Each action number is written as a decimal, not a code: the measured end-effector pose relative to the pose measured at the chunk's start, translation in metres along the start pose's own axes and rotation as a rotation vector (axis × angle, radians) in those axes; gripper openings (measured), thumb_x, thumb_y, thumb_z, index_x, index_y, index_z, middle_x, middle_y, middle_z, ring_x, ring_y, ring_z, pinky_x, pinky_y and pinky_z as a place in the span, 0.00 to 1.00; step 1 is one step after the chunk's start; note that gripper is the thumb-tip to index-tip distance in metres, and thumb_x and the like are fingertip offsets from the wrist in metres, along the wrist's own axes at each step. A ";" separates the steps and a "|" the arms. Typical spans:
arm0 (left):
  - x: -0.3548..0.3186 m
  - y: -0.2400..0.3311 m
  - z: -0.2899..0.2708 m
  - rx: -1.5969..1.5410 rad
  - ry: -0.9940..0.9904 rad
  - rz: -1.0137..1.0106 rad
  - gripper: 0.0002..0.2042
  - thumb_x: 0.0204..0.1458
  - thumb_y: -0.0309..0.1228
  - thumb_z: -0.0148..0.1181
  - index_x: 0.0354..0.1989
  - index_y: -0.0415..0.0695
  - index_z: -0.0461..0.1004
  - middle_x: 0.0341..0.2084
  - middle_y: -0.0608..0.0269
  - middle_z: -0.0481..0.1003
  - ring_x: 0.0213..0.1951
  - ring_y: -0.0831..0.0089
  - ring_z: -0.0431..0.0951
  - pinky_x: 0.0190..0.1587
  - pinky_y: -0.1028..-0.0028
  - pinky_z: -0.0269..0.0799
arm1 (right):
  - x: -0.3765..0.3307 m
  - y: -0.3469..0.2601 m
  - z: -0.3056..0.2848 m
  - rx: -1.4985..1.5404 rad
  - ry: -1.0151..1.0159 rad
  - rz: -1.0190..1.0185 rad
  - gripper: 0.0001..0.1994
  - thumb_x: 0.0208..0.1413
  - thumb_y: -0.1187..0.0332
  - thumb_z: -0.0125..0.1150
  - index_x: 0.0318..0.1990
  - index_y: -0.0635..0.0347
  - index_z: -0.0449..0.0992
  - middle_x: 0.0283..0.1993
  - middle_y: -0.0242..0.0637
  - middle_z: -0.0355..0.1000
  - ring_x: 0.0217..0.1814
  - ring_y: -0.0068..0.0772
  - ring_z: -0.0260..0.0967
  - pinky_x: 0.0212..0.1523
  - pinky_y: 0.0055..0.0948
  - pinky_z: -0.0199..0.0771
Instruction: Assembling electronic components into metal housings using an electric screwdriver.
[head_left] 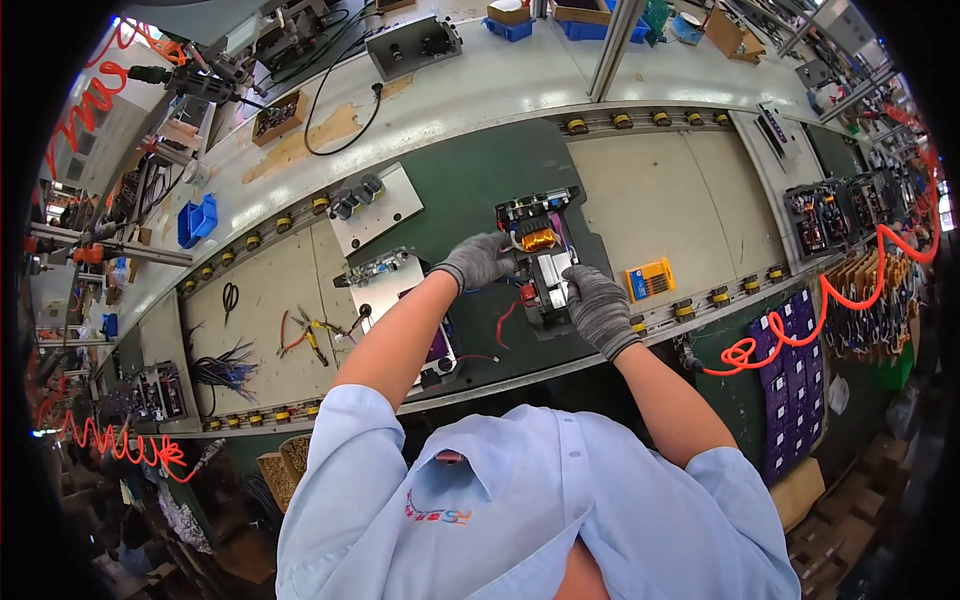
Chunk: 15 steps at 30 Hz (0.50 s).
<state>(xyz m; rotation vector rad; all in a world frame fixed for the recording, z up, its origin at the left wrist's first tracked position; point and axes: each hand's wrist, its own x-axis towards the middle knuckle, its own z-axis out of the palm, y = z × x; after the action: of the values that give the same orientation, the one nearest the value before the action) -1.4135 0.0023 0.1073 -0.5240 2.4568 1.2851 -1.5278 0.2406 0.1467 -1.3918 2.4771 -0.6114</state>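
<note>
On a dark green board in front of me sits an open electronic assembly [553, 278] with a copper-coloured coil [538, 240], a silver metal block and a red wire [506, 325] trailing off its left side. My left hand [477, 262], in a grey knit glove, has its fingers curled at the assembly's left edge beside the coil. On the other side, my right hand [600, 308], gloved the same way, grips the right edge with its thumb by the silver block. Fingertips of both hands are partly hidden. A second silver-plated assembly [400, 290] lies under my left forearm.
A metal plate with black capacitors [360, 195] lies at the far left. Pliers [316, 340], scissors [230, 300] and a wire bundle [225, 370] rest left. To the right are an orange packet [650, 279], roller rails [720, 295], a coiled orange hose [825, 300] and purple boards [793, 385].
</note>
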 end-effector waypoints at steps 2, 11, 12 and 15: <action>0.011 0.021 -0.001 0.339 0.203 -0.056 0.28 0.54 0.44 0.60 0.60 0.42 0.68 0.38 0.50 0.81 0.43 0.49 0.80 0.48 0.60 0.76 | 0.000 -0.002 -0.001 -0.008 -0.031 0.061 0.10 0.59 0.68 0.54 0.45 0.56 0.76 0.43 0.43 0.76 0.47 0.48 0.74 0.49 0.43 0.74; 0.035 0.007 0.035 0.440 0.140 -0.278 0.12 0.50 0.35 0.61 0.40 0.46 0.82 0.39 0.50 0.81 0.45 0.53 0.81 0.44 0.58 0.78 | -0.002 0.001 -0.002 -0.013 0.003 0.068 0.09 0.57 0.70 0.53 0.43 0.56 0.77 0.41 0.46 0.76 0.45 0.50 0.74 0.49 0.44 0.74; 0.026 -0.010 0.046 0.512 0.034 -0.275 0.12 0.51 0.34 0.59 0.41 0.45 0.82 0.43 0.51 0.81 0.48 0.55 0.80 0.46 0.58 0.77 | 0.002 -0.001 -0.001 -0.008 0.014 0.056 0.09 0.57 0.70 0.53 0.43 0.56 0.77 0.41 0.45 0.76 0.45 0.49 0.74 0.49 0.44 0.74; 0.019 -0.058 0.064 0.638 -0.226 -0.231 0.13 0.52 0.34 0.57 0.42 0.44 0.82 0.48 0.51 0.79 0.52 0.55 0.79 0.51 0.58 0.76 | 0.008 -0.008 0.001 -0.002 0.012 0.057 0.09 0.57 0.70 0.53 0.43 0.56 0.77 0.41 0.45 0.76 0.45 0.49 0.74 0.48 0.44 0.74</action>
<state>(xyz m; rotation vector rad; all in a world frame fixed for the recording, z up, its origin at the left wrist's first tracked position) -1.3964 0.0216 0.0231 -0.4382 2.3475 0.4010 -1.5256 0.2298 0.1499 -1.3168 2.5175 -0.6071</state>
